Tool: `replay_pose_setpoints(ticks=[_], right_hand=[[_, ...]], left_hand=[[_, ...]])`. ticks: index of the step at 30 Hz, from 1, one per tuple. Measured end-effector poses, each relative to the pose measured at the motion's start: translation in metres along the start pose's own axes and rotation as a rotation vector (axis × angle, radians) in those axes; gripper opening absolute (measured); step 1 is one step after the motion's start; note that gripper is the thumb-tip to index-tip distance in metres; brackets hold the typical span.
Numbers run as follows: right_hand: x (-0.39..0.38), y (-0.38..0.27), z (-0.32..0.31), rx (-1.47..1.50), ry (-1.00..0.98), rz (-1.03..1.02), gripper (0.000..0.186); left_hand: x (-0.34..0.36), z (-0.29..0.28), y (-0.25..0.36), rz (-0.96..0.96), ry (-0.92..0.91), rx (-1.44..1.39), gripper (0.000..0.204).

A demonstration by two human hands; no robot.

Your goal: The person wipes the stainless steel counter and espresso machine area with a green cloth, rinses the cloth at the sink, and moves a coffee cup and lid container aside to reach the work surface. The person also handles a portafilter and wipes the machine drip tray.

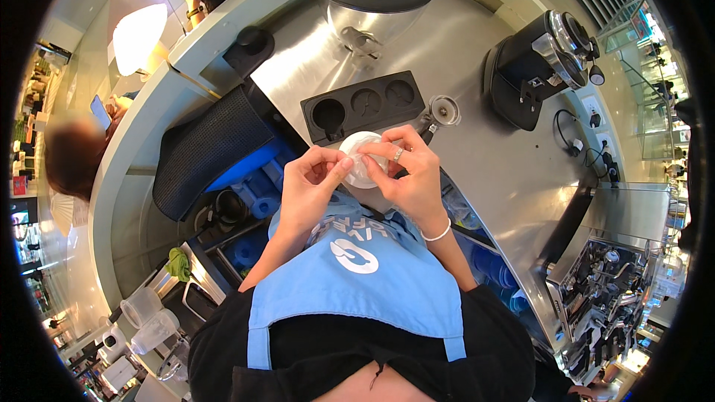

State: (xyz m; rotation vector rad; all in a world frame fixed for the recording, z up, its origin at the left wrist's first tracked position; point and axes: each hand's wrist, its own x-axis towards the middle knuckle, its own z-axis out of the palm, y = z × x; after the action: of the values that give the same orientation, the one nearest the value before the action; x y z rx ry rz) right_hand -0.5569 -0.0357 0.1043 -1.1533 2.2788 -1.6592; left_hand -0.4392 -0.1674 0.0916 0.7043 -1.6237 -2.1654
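Blue apron (406,275) over black top (495,342), white wristband (437,237)

A pale counter (138,126) curves around a steel worktop (514,179), a white lamp (139,39) glowing beyond it

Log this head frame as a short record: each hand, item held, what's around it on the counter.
left hand: fingers pinched at the item's left side
right hand: thumb and fingers on its right side
item: white round item, exact kind unclear
beyond it: black tray, three round wells
right of tray: metal portafilter
farther right: black-and-silver appliance
surface: steel counter
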Motion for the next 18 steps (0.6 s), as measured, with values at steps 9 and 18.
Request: replay_pose_setpoints(ticks=[9, 18], right_hand=[[-0.003, 0.003, 0.008, -0.114, -0.024, -0.097, 0.015], [0.005, 0.004, 0.008, -0.102, -0.019, -0.151, 0.018]], left_hand=[[0.007, -0.017, -0.003, -0.017, 0.044, 0.0, 0.013], [0.001, 0.001, 0.003, 0.332, 0.162, 0.461, 0.016]])
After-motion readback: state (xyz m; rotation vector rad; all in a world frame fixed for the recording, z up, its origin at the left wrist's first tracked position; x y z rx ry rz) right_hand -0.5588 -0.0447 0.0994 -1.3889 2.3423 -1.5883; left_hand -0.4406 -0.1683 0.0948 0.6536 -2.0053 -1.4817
